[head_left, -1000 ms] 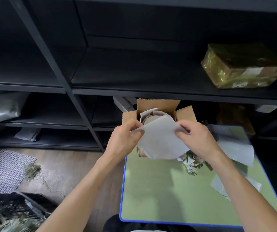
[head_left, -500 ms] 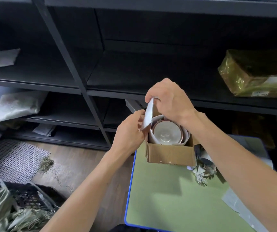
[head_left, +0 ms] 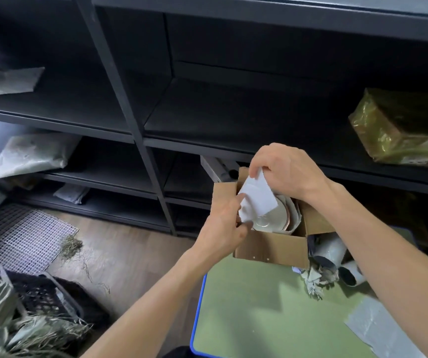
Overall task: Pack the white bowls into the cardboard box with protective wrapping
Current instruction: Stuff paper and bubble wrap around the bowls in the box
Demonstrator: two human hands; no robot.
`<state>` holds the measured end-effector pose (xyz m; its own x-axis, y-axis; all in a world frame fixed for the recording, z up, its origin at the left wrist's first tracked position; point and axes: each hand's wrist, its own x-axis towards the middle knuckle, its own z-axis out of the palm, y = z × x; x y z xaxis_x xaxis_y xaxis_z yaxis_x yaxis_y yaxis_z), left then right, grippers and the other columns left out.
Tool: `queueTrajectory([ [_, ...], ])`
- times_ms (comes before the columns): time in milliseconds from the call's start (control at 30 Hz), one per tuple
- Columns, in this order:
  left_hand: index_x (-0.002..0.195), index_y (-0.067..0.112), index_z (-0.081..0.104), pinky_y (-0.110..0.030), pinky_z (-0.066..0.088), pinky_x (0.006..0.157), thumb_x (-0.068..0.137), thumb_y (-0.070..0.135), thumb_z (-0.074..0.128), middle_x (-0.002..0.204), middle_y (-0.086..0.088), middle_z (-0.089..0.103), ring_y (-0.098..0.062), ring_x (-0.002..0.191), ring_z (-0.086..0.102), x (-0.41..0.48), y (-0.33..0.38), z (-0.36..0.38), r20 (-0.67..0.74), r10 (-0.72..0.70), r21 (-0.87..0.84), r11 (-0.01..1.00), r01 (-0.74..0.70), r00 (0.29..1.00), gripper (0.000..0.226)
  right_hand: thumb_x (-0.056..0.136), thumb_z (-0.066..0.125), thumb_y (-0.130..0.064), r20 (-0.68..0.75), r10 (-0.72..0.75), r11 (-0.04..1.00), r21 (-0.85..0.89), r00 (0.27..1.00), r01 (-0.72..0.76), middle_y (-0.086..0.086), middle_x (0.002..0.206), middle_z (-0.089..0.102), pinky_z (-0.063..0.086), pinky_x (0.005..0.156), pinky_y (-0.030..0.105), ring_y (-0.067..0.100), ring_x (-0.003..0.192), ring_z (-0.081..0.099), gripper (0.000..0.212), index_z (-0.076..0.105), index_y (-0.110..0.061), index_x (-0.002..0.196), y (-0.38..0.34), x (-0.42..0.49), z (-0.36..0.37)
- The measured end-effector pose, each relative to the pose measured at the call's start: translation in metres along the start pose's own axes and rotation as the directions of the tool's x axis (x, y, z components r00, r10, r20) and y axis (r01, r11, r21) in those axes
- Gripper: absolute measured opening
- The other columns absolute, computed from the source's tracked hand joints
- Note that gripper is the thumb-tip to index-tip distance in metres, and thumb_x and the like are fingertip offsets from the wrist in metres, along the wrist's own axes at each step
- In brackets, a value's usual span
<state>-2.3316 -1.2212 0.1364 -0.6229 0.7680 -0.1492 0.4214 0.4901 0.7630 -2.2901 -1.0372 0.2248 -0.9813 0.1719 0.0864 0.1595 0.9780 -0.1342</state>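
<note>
An open cardboard box (head_left: pixel 272 250) stands at the far left corner of the green table (head_left: pixel 264 313). Inside it lies a white bowl with a reddish rim (head_left: pixel 274 220), ringed by white wrapping. A white sheet of wrapping (head_left: pixel 258 197) is held over the bowl's left half. My right hand (head_left: pixel 285 171) pinches the sheet's top edge above the box. My left hand (head_left: pixel 223 228) grips its lower left edge at the box's left wall. Whether more bowls lie underneath is hidden.
Dark metal shelving (head_left: pixel 140 140) rises right behind the box. A parcel in yellowish film (head_left: pixel 401 133) lies on a shelf at right. Rolled wrapping (head_left: pixel 331 251), crumpled paper (head_left: pixel 313 280) and flat sheets (head_left: pixel 383 329) lie on the table's right side. A black crate (head_left: pixel 39 293) stands on the floor at left.
The sheet went from spread flat in front of the box to edge-up, and now leans over the bowl. My right hand has lifted above the box. The view has shifted left.
</note>
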Motion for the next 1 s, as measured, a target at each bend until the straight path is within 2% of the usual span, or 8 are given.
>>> queueTrajectory([
  [167, 0.122, 0.032, 0.048, -0.046, 0.054, 0.072, 0.09, 0.03, 0.057, 0.101, 0.0, 0.061, -0.023, 0.084, 0.061, 0.001, -0.004, 0.005, -0.012, 0.014, -0.026, 1.0, -0.015, 1.0, 0.033, 0.091, 0.05, -0.003, 0.085, 0.045, 0.999, 0.014, 0.995, -0.046, -0.017, 0.114, 0.066, 0.052, 0.081, 0.036, 0.01, 0.111, 0.054, 0.038, 0.073, -0.034, 0.088, 0.011, -0.009, 0.008],
  [267, 0.122, 0.036, 0.048, -0.048, 0.054, 0.071, 0.09, 0.03, 0.054, 0.089, -0.002, 0.061, -0.025, 0.077, 0.059, 0.005, -0.008, 0.005, -0.008, -0.028, -0.016, 0.999, 0.028, 1.0, 0.033, 0.09, 0.046, -0.002, 0.122, 0.068, 0.997, 0.019, 0.99, -0.07, -0.019, 0.117, 0.064, 0.05, 0.083, 0.037, 0.011, 0.114, 0.051, 0.043, 0.073, -0.036, 0.089, 0.009, -0.008, 0.015],
  [500, 0.126, 0.032, 0.05, -0.041, 0.056, 0.081, 0.098, 0.03, 0.05, 0.104, 0.012, 0.062, -0.01, 0.092, 0.062, 0.012, -0.012, -0.009, -0.047, -0.091, -0.062, 0.994, 0.088, 0.995, 0.028, 0.085, 0.048, -0.001, 0.145, -0.014, 0.998, 0.061, 0.989, 0.005, -0.016, 0.106, 0.067, 0.052, 0.082, 0.041, 0.013, 0.11, 0.051, 0.043, 0.073, -0.036, 0.085, -0.011, 0.013, 0.024],
  [600, 0.125, 0.033, 0.051, -0.042, 0.056, 0.079, 0.102, 0.035, 0.039, 0.105, 0.013, 0.064, -0.008, 0.087, 0.063, 0.017, -0.008, -0.017, -0.095, -0.087, -0.116, 0.99, 0.076, 0.992, 0.026, 0.084, 0.051, -0.002, 0.183, -0.021, 0.997, 0.081, 0.983, 0.006, -0.012, 0.105, 0.067, 0.051, 0.083, 0.04, 0.013, 0.111, 0.051, 0.044, 0.072, -0.036, 0.102, -0.016, 0.018, 0.036],
  [733, 0.11, 0.028, 0.058, -0.037, 0.055, 0.081, 0.102, 0.047, 0.035, 0.099, 0.008, 0.067, -0.012, 0.092, 0.064, 0.03, -0.004, -0.025, -0.16, -0.083, -0.184, 0.982, 0.053, 0.984, 0.03, 0.089, 0.058, -0.006, 0.017, -0.001, 0.994, 0.107, 1.0, -0.001, -0.009, 0.112, 0.069, 0.048, 0.095, 0.038, 0.016, 0.113, 0.054, 0.034, 0.07, -0.027, 0.113, -0.014, 0.011, 0.047],
  [800, 0.122, 0.026, 0.059, -0.033, 0.055, 0.085, 0.099, 0.054, 0.041, 0.107, 0.009, 0.067, -0.01, 0.098, 0.064, 0.04, -0.006, -0.025, -0.146, -0.076, -0.154, 0.987, 0.053, 0.986, 0.04, 0.09, 0.057, -0.008, -0.05, 0.041, 0.986, 0.161, 0.998, -0.033, -0.01, 0.115, 0.067, 0.046, 0.097, 0.035, 0.015, 0.115, 0.051, 0.029, 0.07, -0.024, 0.111, -0.01, 0.001, 0.049],
  [900, 0.133, 0.025, 0.056, -0.028, 0.052, 0.085, 0.093, 0.059, 0.052, 0.117, 0.009, 0.066, -0.007, 0.103, 0.062, 0.058, -0.009, -0.023, -0.111, -0.044, -0.043, 0.998, 0.04, 0.993, 0.052, 0.094, 0.055, -0.012, -0.138, 0.148, 0.967, 0.227, 0.979, -0.114, -0.011, 0.116, 0.064, 0.043, 0.088, 0.024, 0.012, 0.112, 0.049, 0.024, 0.069, -0.024, 0.11, -0.01, -0.021, 0.056],
  [1000, 0.126, 0.021, 0.061, -0.026, 0.051, 0.077, 0.091, 0.061, 0.057, 0.107, 0.007, 0.068, -0.011, 0.097, 0.063, 0.071, -0.005, -0.021, -0.084, -0.014, 0.059, 0.998, 0.019, 0.996, 0.054, 0.096, 0.057, -0.023, -0.093, 0.283, 0.923, 0.295, 0.955, -0.245, -0.012, 0.11, 0.064, 0.038, 0.078, 0.02, 0.009, 0.104, 0.053, 0.017, 0.068, -0.026, 0.108, -0.016, -0.041, 0.072],
])
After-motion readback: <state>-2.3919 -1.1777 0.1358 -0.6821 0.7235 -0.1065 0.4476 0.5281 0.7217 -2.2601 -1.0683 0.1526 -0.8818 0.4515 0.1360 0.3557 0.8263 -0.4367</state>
